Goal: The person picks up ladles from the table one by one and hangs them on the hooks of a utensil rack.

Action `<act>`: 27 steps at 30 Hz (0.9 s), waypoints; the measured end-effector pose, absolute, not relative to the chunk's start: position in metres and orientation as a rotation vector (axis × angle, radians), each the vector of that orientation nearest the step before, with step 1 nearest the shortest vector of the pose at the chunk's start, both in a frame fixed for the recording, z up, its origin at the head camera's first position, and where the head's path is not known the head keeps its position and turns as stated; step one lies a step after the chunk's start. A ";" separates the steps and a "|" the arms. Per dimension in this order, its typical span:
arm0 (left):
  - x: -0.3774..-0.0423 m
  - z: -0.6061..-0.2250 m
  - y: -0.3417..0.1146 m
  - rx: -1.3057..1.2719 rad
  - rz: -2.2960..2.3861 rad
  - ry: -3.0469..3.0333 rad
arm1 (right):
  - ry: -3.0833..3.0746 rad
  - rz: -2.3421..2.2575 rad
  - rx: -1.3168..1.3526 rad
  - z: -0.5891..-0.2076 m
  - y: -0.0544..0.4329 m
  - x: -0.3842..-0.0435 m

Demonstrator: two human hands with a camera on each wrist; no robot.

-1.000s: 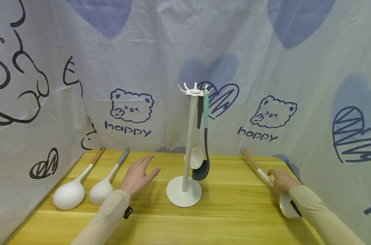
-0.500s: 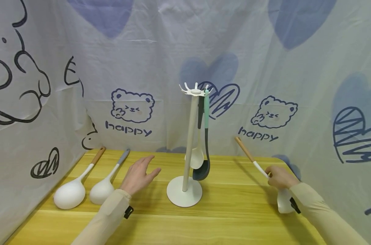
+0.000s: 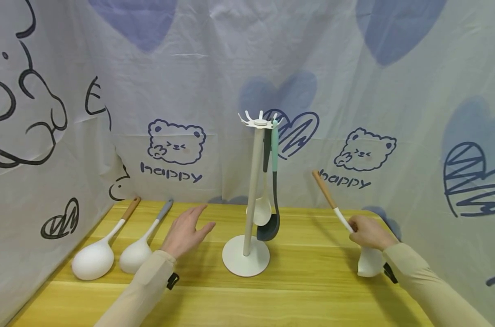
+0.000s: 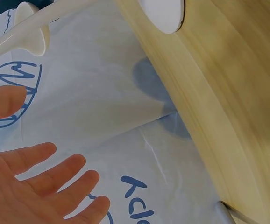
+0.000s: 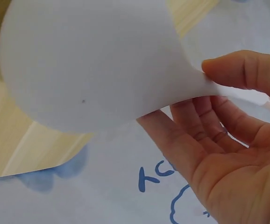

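Near the table edge [image 3: 304, 212], right of the stand [image 3: 239, 265], the right hand [image 3: 370, 233] pinches a white utensil [image 5: 93, 65]. The left hand [image 3: 185, 233] gapes.

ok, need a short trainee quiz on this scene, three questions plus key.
1. Fill in: the dark-bowled ladle hanging on the white stand has a ___ handle.
2. True or false: the left hand is gripping that stand.
3. The utensil held in the right hand has which handle colour? A) grey-blue B) tan C) black

Key:
1. mint green
2. False; it is apart from the stand and holds nothing.
3. B
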State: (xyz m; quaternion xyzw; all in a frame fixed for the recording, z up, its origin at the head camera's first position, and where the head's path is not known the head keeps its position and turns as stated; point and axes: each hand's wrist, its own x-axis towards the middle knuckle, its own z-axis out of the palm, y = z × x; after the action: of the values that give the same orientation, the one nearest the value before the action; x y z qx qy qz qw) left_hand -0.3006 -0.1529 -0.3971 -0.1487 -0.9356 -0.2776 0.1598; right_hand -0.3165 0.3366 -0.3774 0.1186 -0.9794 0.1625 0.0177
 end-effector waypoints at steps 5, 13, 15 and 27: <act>-0.301 -0.393 -0.152 -0.425 -0.813 -2.650 | -2.995 0.545 0.386 -0.375 0.331 -0.317; -0.302 -0.386 -0.149 -0.444 -0.849 -2.599 | -2.971 0.626 0.335 -0.373 0.318 -0.316; -0.301 -0.382 -0.147 -0.458 -0.871 -2.586 | -2.962 0.647 0.346 -0.372 0.314 -0.314; -0.302 -0.360 -0.134 -0.472 -0.947 -2.515 | -2.885 0.679 0.464 -0.372 0.289 -0.314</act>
State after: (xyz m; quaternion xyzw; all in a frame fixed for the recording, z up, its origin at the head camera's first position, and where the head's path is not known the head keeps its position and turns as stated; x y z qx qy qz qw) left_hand -0.3021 -0.1338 -0.3602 -0.1694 -0.9021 -0.3397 0.2052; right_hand -0.3143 0.2888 -0.3716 0.1543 -0.9593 0.2258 0.0705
